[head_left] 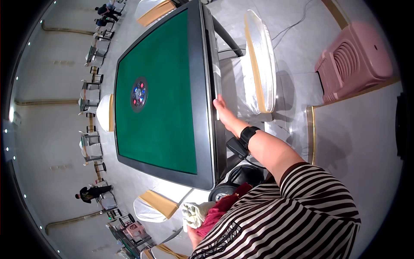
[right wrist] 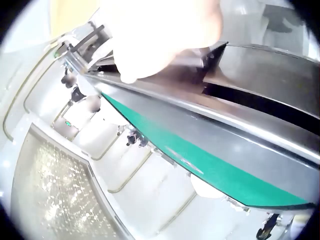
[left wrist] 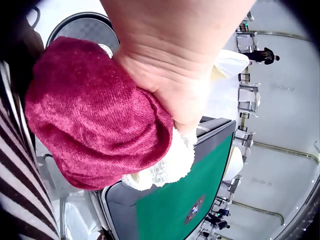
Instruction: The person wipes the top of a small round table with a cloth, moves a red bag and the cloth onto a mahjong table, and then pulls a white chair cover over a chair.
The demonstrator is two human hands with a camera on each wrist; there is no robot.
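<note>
My left hand [head_left: 194, 236] grips a bundled white towel [head_left: 195, 214], with a wine-red velvety cloth [left wrist: 95, 115] bunched against it. In the left wrist view the red cloth hides most of the fingers. My right hand [head_left: 223, 113], with a black band on its wrist, is at the side of a table with a green top [head_left: 164, 95] and a dark grey frame [head_left: 201, 86]. The right wrist view has this hand [right wrist: 160, 40] washed out, over a dark slot in the table's side [right wrist: 260, 107]. I cannot tell whether its fingers hold anything.
White-covered chairs with gold bands, one [head_left: 258, 64] by my right hand and another [head_left: 157, 206] at the table's near end, flank the table. A pink plastic stool stack [head_left: 358, 60] stands on the right. Black round containers [head_left: 246, 176] sit close to my body.
</note>
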